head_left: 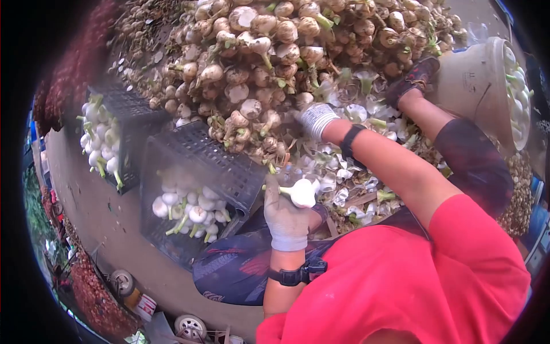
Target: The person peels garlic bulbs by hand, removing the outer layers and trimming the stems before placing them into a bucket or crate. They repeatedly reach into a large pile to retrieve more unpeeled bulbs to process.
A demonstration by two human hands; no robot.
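Head view. A peeled garlic bulb (302,192), smooth and white with a short pale-green stem stub pointing left, sits at the centre of the scene. The left hand (286,215), in a white knit glove, has its grip clamped on this bulb, which juts from the top of the fist on its right side. The right hand (316,119), also gloved, reaches into the far heap of unpeeled garlic (275,57), brownish and dirt-stained; whether its grip is together or apart cannot be told. Loose white skins (349,172) lie between the hands. Left of the held bulb, a dark plastic crate (229,166) contains peeled white bulbs; a second crate (129,109) farther left holds more. At far right, a tan bucket (475,80) is also filled with peeled bulbs.
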